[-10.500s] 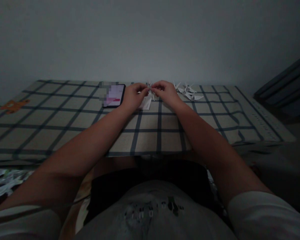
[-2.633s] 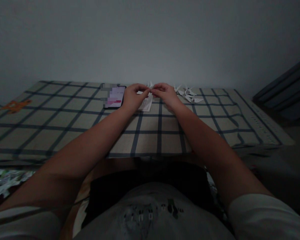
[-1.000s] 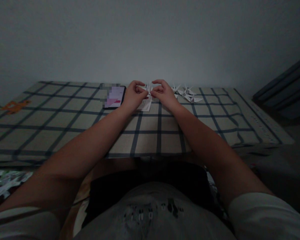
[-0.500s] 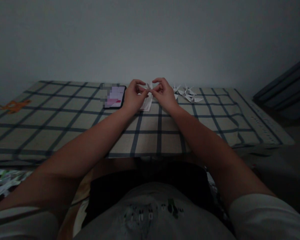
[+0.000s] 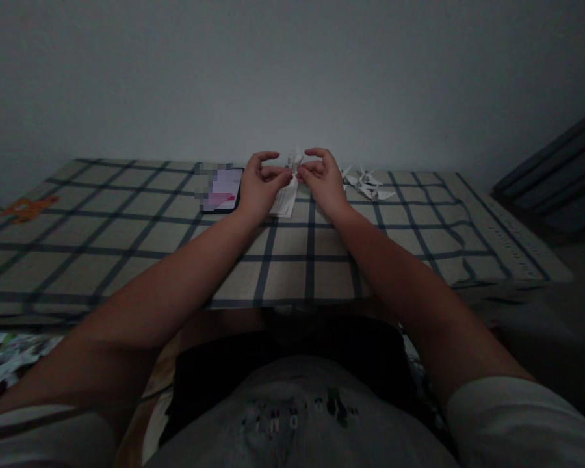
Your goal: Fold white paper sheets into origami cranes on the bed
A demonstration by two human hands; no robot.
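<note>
A small white folded paper figure (image 5: pixel 294 159) is held up between both hands over the far part of the checked table (image 5: pixel 127 221). My left hand (image 5: pixel 259 185) pinches its left side with thumb and fingertips, the forefinger curled above. My right hand (image 5: pixel 324 180) pinches its right side in the same way. Under the hands lies a flat white paper sheet (image 5: pixel 283 203).
A lit phone (image 5: pixel 221 190) lies just left of my left hand. Several finished white paper cranes (image 5: pixel 368 182) sit to the right of my right hand. An orange object (image 5: pixel 22 208) lies at the table's far left. Paper scraps (image 5: pixel 4 354) lie below the table's left edge.
Both hands have lifted the paper figure slightly and their forefingers have spread upward; 2.6 s ago the fingers were closed tighter and lower over the sheet.
</note>
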